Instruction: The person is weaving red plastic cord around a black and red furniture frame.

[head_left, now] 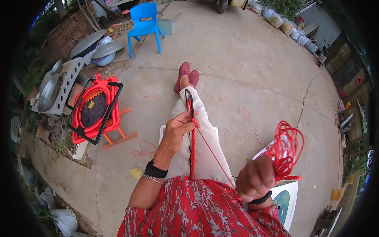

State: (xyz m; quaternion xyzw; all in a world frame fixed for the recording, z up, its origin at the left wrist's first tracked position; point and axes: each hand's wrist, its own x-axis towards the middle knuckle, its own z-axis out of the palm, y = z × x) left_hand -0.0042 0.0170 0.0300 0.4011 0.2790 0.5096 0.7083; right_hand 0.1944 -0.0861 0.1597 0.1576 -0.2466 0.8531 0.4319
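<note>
"Where's the braid [193, 152]?"

"Along the lap [179, 158], left hand [178, 128] pinching its far end by the dark loop [192, 106], right hand [256, 177] closed around the coil [281, 162]"

"And the trick?"

"A taut strand [214, 153] between them should keep work even"

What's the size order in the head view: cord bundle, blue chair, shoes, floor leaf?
1. Cord bundle and blue chair: too alike to rank; bundle's nearer the camera
2. Shoes, as a pair
3. Floor leaf

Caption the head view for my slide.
Left hand pinches a red-wrapped black frame; right hand grips looped red cord.
</note>
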